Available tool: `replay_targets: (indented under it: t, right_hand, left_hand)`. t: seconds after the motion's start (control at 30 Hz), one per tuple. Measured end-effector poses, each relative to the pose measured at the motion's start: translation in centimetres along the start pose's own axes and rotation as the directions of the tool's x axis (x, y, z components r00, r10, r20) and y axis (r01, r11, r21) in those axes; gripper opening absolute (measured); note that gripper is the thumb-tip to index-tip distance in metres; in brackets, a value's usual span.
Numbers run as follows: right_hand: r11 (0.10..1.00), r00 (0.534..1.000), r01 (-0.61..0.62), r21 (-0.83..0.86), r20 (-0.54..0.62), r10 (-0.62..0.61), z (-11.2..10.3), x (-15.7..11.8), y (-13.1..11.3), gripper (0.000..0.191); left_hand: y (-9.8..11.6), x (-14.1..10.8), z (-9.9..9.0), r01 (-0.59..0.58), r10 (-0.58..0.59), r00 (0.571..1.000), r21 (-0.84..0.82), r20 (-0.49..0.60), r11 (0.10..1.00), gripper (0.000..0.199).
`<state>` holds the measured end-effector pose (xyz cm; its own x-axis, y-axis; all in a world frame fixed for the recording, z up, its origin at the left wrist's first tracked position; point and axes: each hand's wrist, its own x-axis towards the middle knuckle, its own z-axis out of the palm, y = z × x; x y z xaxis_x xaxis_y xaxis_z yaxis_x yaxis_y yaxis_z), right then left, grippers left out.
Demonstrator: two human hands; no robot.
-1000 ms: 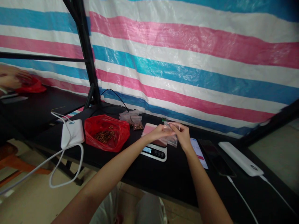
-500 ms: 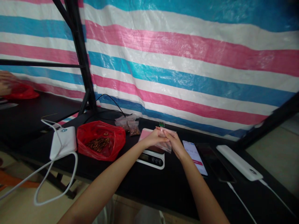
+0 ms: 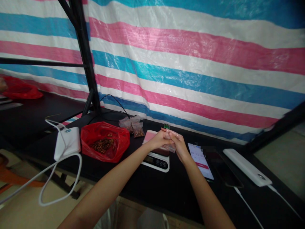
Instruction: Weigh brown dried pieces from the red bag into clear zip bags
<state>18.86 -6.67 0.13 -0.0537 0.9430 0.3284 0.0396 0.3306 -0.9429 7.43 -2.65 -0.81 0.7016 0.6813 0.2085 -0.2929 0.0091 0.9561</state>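
Above a white digital scale, my left hand and my right hand meet, fingers closed on a small clear plastic bag. The bag's lower end hangs out between them; its contents cannot be made out. To the left of the scale, an open red plastic bag holds brown seeds or nuts. Several small filled clear bags lie behind, between the red bag and the scale.
A lit phone, a dark phone and a white power bank lie at right. A white cabled device stands left. A black post rises behind; a person's hand shows far left.
The clear bag is more bunched up between my hands, with less of it hanging out. The whole view has shifted slightly, and the other person's hand at far left is less visible.
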Motion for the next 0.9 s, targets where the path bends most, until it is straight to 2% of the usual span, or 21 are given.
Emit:
replay_targets:
  t: [0.13, 0.33, 0.53, 0.73, 0.9]
  right_hand:
    - [1.0, 0.999, -0.023, 0.007, -0.026, 0.024, 0.1, 0.1, 0.2, 0.044]
    - [0.998, 0.998, -0.051, 0.047, -0.041, 0.053, 0.3, 0.0, 0.1, 0.043]
    - [0.998, 0.998, -0.013, 0.058, -0.057, 0.017, 0.5, -0.1, 0.0, 0.039]
    - [0.995, 0.998, -0.056, 0.088, -0.018, 0.058, 0.0, -0.3, -0.8, 0.037]
    - [0.986, 0.992, -0.056, 0.155, -0.102, 0.072, -0.4, -0.5, -1.7, 0.035]
  left_hand:
    - [0.3, -0.2, 0.2, 0.023, -0.023, 1.0, 0.039, -0.007, 0.999, 0.031]
    - [0.5, -0.3, 0.2, -0.014, 0.014, 1.0, 0.119, -0.002, 0.993, 0.03]
    - [-0.2, -0.1, -0.3, -0.027, 0.035, 0.999, 0.221, -0.033, 0.975, 0.027]
    - [0.1, -0.3, -0.4, -0.013, 0.01, 1.0, 0.172, 0.02, 0.985, 0.032]
    - [0.1, -0.6, 0.0, 0.058, -0.064, 0.995, 0.075, 0.077, 0.996, 0.043]
